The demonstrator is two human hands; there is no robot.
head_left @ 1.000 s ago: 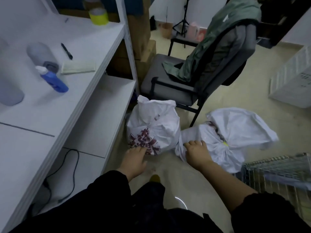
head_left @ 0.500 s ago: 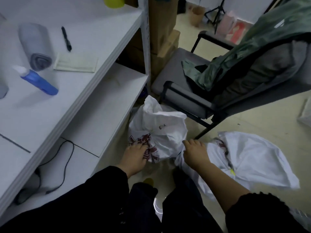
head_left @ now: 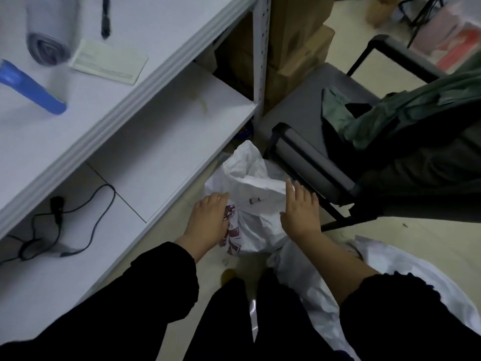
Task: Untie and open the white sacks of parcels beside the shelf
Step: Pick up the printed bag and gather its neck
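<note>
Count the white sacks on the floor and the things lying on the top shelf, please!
White plastic sacks: 2
Blue plastic bottle: 1
Grey roll: 1
Black pen: 1
Pale flat paper pad: 1
Total: 6

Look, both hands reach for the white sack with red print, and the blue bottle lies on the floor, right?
No. The head view shows the blue bottle lying on the shelf, not the floor. The left hand and right hand do reach for the white sack.

Sack [head_left: 256,204] on floor between shelf [head_left: 166,142] left, chair [head_left: 338,157] right; second sack [head_left: 406,277] right, nearer
</note>
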